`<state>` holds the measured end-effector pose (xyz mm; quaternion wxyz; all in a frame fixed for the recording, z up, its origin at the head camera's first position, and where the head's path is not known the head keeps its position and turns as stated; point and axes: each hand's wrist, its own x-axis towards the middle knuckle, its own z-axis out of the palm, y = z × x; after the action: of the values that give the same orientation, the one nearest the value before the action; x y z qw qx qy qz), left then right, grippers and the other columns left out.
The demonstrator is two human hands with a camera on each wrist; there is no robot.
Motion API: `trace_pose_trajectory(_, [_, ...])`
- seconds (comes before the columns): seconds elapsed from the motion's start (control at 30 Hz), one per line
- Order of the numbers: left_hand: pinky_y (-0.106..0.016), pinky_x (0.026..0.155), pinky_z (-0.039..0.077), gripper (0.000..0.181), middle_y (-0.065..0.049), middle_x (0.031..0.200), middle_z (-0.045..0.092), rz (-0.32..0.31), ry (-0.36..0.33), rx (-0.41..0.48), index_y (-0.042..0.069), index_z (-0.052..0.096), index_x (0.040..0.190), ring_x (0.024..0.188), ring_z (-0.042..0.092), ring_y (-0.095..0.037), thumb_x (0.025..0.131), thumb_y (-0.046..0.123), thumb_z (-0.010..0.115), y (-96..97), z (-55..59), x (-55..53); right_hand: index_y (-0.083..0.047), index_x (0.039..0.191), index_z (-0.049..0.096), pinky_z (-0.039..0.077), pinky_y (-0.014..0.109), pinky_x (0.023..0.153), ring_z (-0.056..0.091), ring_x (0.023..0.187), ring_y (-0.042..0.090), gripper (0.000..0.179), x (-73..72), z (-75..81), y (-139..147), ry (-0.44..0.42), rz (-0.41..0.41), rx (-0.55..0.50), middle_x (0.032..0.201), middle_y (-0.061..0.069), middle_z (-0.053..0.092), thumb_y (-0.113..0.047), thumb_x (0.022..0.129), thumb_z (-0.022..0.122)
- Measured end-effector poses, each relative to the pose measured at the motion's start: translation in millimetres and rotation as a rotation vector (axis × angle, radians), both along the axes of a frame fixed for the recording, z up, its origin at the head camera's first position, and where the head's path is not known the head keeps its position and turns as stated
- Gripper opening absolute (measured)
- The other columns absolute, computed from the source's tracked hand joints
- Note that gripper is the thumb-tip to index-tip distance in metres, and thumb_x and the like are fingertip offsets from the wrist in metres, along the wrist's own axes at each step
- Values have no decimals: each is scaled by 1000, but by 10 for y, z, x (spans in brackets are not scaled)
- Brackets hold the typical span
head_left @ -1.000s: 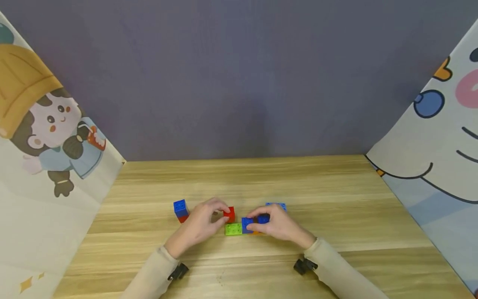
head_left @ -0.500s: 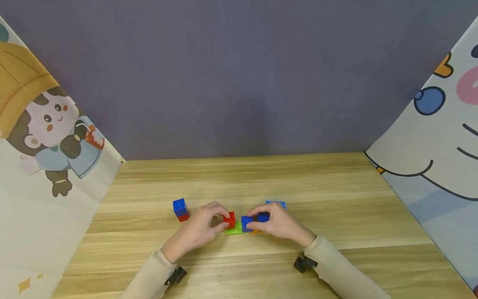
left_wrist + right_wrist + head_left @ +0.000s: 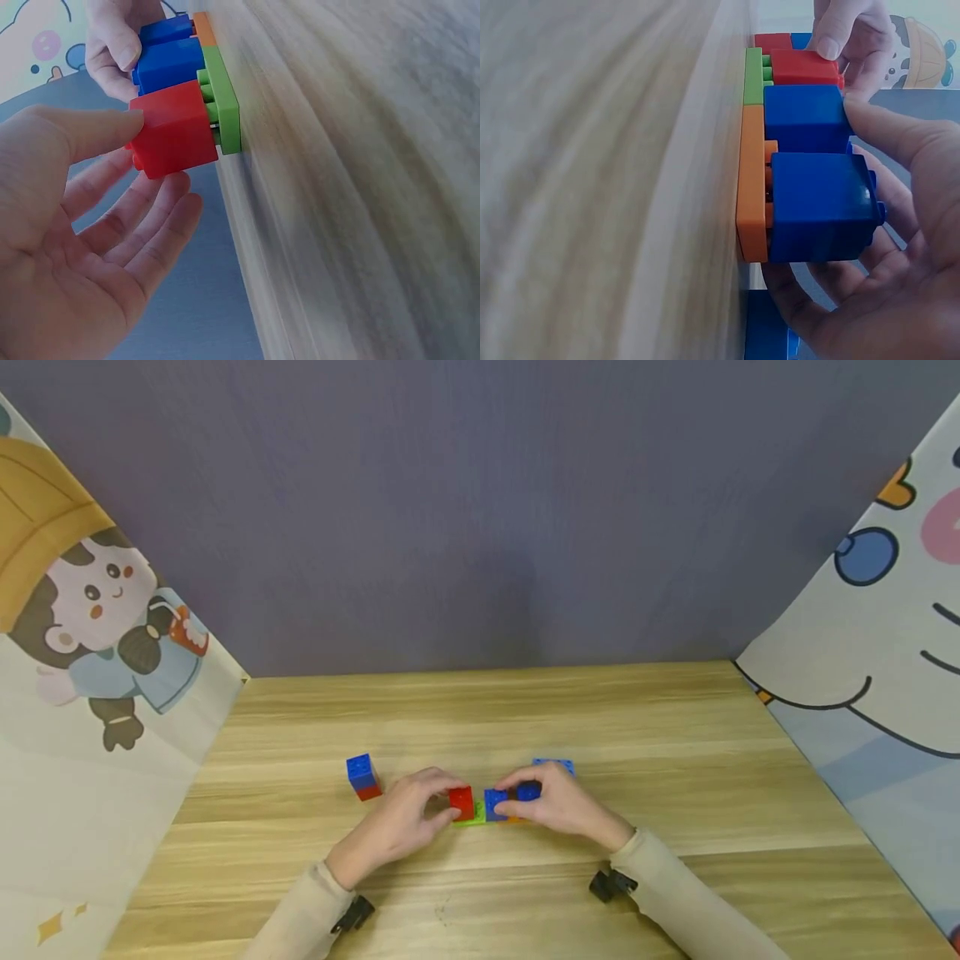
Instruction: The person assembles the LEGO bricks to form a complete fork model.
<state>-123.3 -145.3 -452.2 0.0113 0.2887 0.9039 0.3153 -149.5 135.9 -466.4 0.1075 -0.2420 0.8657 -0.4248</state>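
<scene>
My left hand [image 3: 405,810] pinches a red toy building brick [image 3: 174,129] between thumb and fingers. That brick sits over the left end of a flat green brick [image 3: 223,105], and green studs show beneath it. My right hand [image 3: 558,806] holds a blue brick [image 3: 806,118] by thumb and fingers. It spans the joint between the green brick and a flat orange brick [image 3: 751,184]. Farther right, a second blue brick [image 3: 825,208] stands on the orange one, near my right fingers; in the head view my hand partly covers it.
A blue-on-red brick stack [image 3: 363,777] stands left of my left hand on the wooden table [image 3: 480,718]. Behind my right hand lies a lighter blue brick [image 3: 555,763], partly hidden. A grey panel [image 3: 480,527] rises at the table's back, with printed panels at both sides.
My left hand has brought the red brick from behind the flat green brick forward onto its left end. My right hand has kept its place on the blue brick.
</scene>
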Motion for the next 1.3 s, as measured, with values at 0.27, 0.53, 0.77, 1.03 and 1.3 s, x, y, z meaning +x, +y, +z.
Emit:
trace_pose_trajectory(0.27, [-42,98,61,35,1,120,74,7,-3,-39,14,75,133,112,72,-19,98,16,77,27,26,18,-23,116,83,60,29,87,69,103,11,32,8,12,-1,15,-1,12,115,-5,80,-43,92,84])
trace_pose_trajectory(0.53, [-34,86,60,35,2,112,73,45,2,-56,14,77,128,99,70,-17,94,15,82,83,44,67,-24,116,83,60,32,90,71,107,13,32,6,-13,8,18,-1,6,117,-4,80,-44,92,84])
trace_pose_trajectory(0.77, [-34,86,61,34,2,109,73,62,26,-59,12,78,125,98,71,-16,91,12,84,110,37,87,-24,116,83,60,25,82,70,101,10,31,7,-8,2,-6,-10,-13,116,-2,80,-43,91,85])
trace_pose_trajectory(1.03, [-34,86,63,33,-1,111,74,60,75,-93,9,78,123,97,73,-18,90,9,85,111,13,133,-21,119,82,60,24,77,69,98,11,32,31,-25,-22,-20,3,-18,118,4,79,-40,94,83])
trace_pose_trajectory(1.3, [-37,92,62,35,0,115,74,11,104,-120,11,75,126,105,72,-18,92,19,85,101,31,66,-22,119,82,60,25,80,69,100,12,32,28,-19,-7,-6,-5,-13,118,3,79,-39,93,84])
